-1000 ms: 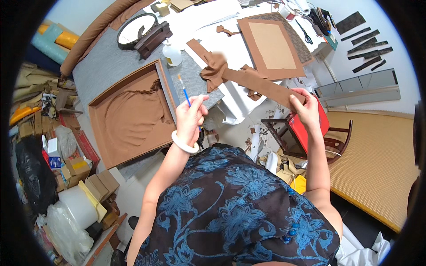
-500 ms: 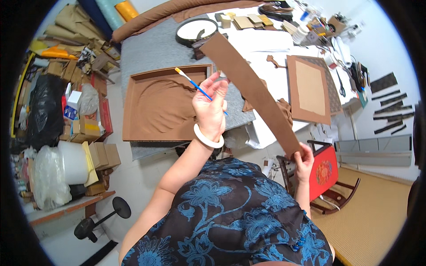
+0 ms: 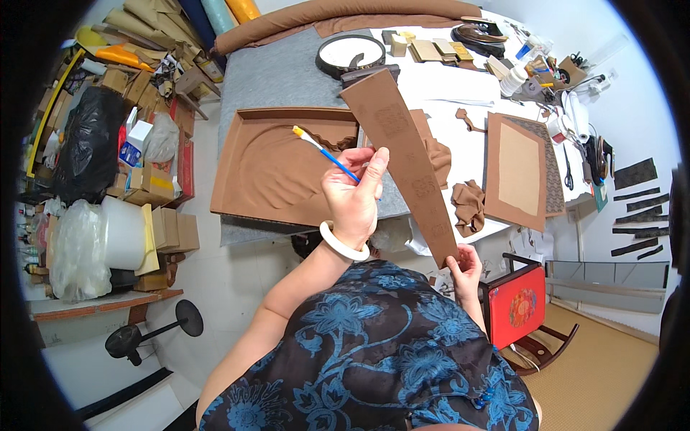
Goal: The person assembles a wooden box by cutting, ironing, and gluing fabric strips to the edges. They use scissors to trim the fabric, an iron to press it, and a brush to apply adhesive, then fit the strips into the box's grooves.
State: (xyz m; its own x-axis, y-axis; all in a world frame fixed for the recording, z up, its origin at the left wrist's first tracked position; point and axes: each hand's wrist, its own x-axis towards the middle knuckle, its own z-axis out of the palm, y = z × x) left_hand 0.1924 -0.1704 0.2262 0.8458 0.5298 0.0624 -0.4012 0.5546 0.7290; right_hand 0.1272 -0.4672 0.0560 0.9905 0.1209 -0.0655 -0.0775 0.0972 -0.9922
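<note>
While the left hand (image 3: 353,197) pinched a blue-handled brush (image 3: 327,154), its thumb and fingers also steadied the long brown strip (image 3: 407,161). Strip: long axis ran from upper left, far end, down to the right hand (image 3: 466,267), whose grip pinched its near end. Below: grey-covered surface (image 3: 273,75) bearing a brown tray (image 3: 277,169); cluttered workshop floor at left.

Cardboard boxes (image 3: 167,231), plain tan and squarish, are stacked on the floor at the left beside a white tub. Above them, near a black bag, a small blue and white carton (image 3: 134,141) stands upright. More brown boxes (image 3: 115,80) crowd the upper left corner.
</note>
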